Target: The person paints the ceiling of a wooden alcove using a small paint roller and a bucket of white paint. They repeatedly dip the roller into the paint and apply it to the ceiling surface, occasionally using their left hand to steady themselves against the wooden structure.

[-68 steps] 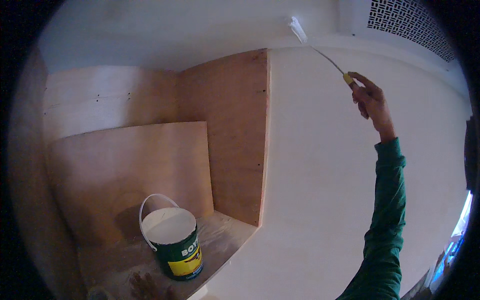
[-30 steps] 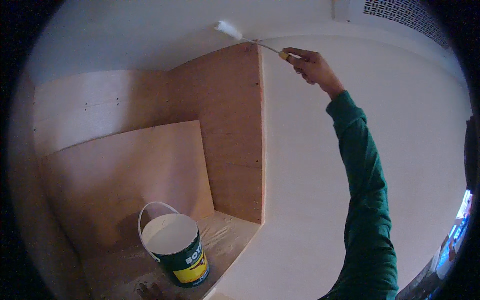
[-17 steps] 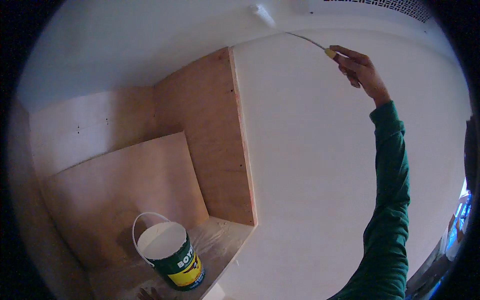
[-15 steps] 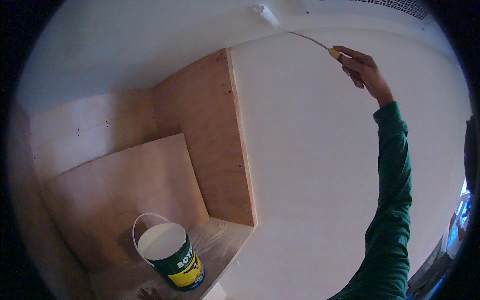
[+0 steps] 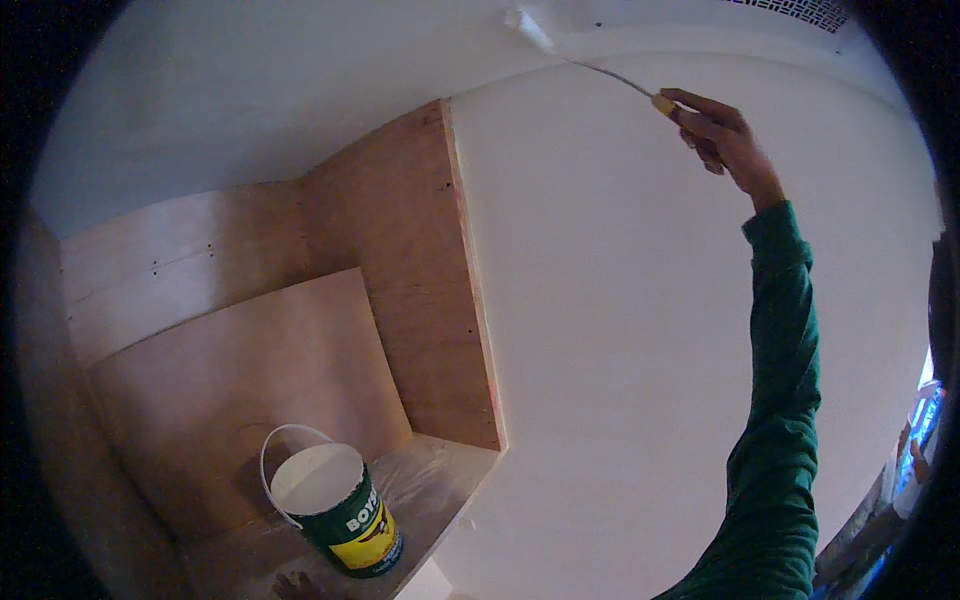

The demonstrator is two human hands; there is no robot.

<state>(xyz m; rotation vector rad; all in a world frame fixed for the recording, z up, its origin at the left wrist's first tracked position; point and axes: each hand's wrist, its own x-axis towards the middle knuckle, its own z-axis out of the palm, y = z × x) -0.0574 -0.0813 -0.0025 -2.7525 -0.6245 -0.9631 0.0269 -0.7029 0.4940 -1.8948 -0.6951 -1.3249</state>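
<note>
High up, my right hand (image 5: 722, 135) is closed around the yellowish handle of a small paint roller (image 5: 536, 33). A thin bent metal rod runs from the grip up to the white roller head, which lies against the pale ceiling (image 5: 330, 75) close to where it meets the wall. At the lower edge, only the dim fingertips of my left hand (image 5: 298, 586) show; they look spread on the wooden shelf, with nothing visible in them. Beside them stands a green and yellow paint bucket (image 5: 345, 520), open on top, whitish inside, its white handle raised.
A plywood niche (image 5: 400, 270) surrounds the bucket, and a loose plywood sheet (image 5: 250, 390) leans inside it. The pale wall (image 5: 620, 330) runs along the right. A perforated vent (image 5: 800, 12) is at the top right. Cluttered, bluish-lit things (image 5: 925, 420) show at the right rim.
The whole view has shifted slightly, so niche and bucket appear a little further left. My right hand still holds the roller against the ceiling, and slightly more of my left fingers shows.
</note>
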